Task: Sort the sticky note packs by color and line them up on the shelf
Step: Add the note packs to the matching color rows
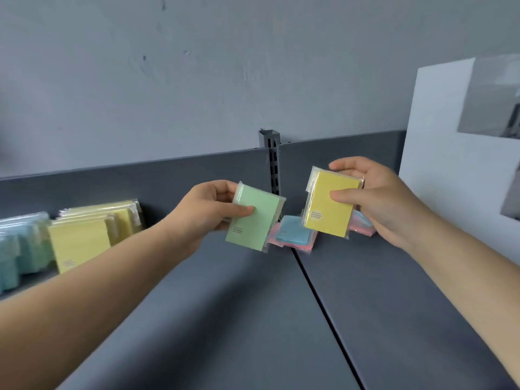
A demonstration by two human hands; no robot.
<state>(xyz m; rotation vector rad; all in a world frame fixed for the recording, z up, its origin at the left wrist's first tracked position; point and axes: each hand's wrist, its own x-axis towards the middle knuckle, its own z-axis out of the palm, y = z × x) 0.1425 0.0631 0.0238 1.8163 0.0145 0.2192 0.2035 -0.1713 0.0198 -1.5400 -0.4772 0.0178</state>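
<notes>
Above the dark grey shelf, just left of the slotted upright post at its back, your left hand holds a green sticky note pack; the grip is clamped on it, thumb pressed across the front face and fingers curled behind. Just right of that post, your right hand holds a yellow sticky note pack the same way, thumb on the front and fingers wrapped round the far edge, the grip closed on the pack. Both packs are in clear wrappers, tilted, and lifted off the shelf.

Below the post, between and behind the two held packs, a loose pile lies on the shelf: a blue pack on top of pink packs. Well to the left of the post, a row of yellow packs leans against the shelf's back panel, and further left still, at the frame's edge, stands a blurred row of blue-green packs. Right of the post, a white sheet hangs on the wall.
</notes>
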